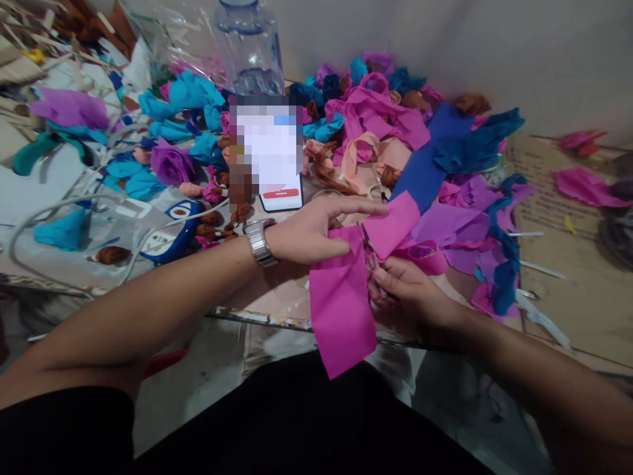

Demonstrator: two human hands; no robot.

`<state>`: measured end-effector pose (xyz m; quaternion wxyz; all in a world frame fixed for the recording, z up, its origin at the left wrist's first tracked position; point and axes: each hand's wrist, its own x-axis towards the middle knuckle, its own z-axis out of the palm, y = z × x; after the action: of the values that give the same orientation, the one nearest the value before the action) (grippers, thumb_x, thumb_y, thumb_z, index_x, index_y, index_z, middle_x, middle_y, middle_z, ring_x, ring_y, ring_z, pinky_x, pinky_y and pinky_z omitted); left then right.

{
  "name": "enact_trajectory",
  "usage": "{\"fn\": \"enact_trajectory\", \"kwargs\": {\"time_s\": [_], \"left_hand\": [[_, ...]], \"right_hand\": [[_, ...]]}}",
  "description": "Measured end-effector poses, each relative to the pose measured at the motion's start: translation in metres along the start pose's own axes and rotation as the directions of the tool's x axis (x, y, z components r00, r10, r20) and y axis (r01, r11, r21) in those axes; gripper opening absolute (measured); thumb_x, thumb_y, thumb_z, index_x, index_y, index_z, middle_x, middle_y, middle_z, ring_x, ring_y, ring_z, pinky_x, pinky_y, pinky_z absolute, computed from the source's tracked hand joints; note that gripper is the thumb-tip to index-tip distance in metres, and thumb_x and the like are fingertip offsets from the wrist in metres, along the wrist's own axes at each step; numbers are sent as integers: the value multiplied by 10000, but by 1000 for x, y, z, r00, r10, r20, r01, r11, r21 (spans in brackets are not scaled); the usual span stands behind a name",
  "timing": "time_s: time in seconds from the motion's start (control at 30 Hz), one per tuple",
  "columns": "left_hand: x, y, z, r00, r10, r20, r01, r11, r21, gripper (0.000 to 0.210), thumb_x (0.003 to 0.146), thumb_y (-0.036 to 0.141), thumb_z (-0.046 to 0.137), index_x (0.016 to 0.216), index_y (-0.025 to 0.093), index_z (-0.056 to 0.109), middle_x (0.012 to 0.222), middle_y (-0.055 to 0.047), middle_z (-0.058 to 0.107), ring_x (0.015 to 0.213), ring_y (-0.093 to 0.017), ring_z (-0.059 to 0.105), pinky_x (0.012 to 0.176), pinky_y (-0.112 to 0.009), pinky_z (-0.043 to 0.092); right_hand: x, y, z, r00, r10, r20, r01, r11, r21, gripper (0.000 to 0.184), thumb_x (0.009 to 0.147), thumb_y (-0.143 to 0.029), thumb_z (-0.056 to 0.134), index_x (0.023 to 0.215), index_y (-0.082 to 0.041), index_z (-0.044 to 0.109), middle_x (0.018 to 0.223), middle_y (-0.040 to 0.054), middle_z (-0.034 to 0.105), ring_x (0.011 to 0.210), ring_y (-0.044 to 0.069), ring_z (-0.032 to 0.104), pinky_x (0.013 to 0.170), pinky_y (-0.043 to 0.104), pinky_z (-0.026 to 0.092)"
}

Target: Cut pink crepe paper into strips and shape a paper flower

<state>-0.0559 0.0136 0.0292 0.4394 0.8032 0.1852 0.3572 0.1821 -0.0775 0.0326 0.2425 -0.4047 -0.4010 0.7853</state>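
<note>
My left hand (321, 227), with a metal watch (260, 243) on its wrist, pinches the upper edge of a pink crepe paper sheet (341, 303) between thumb and fingers. The sheet hangs down over the table's front edge. My right hand (403, 287) is closed round the handles of small scissors (370, 249). Their blades point up and lie at the sheet's right edge, close to my left fingertips. Just beyond the blades lies another pink paper piece (395, 224), partly over a dark blue paper strip (420, 171).
A lit phone (281, 201) leans before a clear plastic bottle (252, 53). Crepe paper flowers (173, 161) and scraps crowd the table's back and left. A blue-and-white device (171, 234) with a cable sits at left. Cardboard (558, 218) covers the right side.
</note>
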Motion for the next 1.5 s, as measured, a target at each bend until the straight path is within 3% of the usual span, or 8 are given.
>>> {"fn": "enact_trajectory", "kwargs": {"time_s": [0.23, 1.17, 1.33, 1.5], "left_hand": [[0, 1, 1, 1000, -31, 4, 31, 999, -8, 748, 740, 88, 682, 1468, 250, 620, 1538, -92, 610, 1460, -280, 556, 1198, -433, 499], [0, 4, 0, 998, -54, 13, 54, 997, -50, 815, 693, 59, 635, 1486, 243, 602, 1531, -102, 615, 1443, -299, 572, 1167, -442, 529], [1, 3, -2, 999, -50, -11, 49, 997, -60, 763, 748, 130, 692, 1494, 262, 595, 1565, -89, 584, 1445, -315, 565, 1104, -419, 580], [1, -1, -5, 996, -47, -70, 44, 998, -40, 755, 786, 222, 755, 1512, 318, 576, 1615, -65, 530, 1479, -349, 524, 1005, -411, 634]], "right_hand": [[-2, 0, 7, 999, 20, -38, -17, 997, 81, 387, 926, -475, 779, 793, -180, 567, 646, -49, 494, 537, 75, 400, 513, 230, 317], [-1, 2, 3, 999, 6, -31, -6, 1000, 22, 403, 941, -513, 750, 794, -188, 564, 644, -45, 496, 539, 82, 409, 512, 229, 336], [1, 2, -2, 1000, 5, -13, -6, 999, -32, 408, 911, -559, 767, 893, -194, 584, 724, -27, 520, 596, 101, 427, 545, 237, 368], [-1, 1, -5, 999, -14, 44, 18, 997, -81, 383, 975, -563, 681, 920, -204, 557, 754, -27, 501, 611, 107, 414, 566, 245, 347]]}}
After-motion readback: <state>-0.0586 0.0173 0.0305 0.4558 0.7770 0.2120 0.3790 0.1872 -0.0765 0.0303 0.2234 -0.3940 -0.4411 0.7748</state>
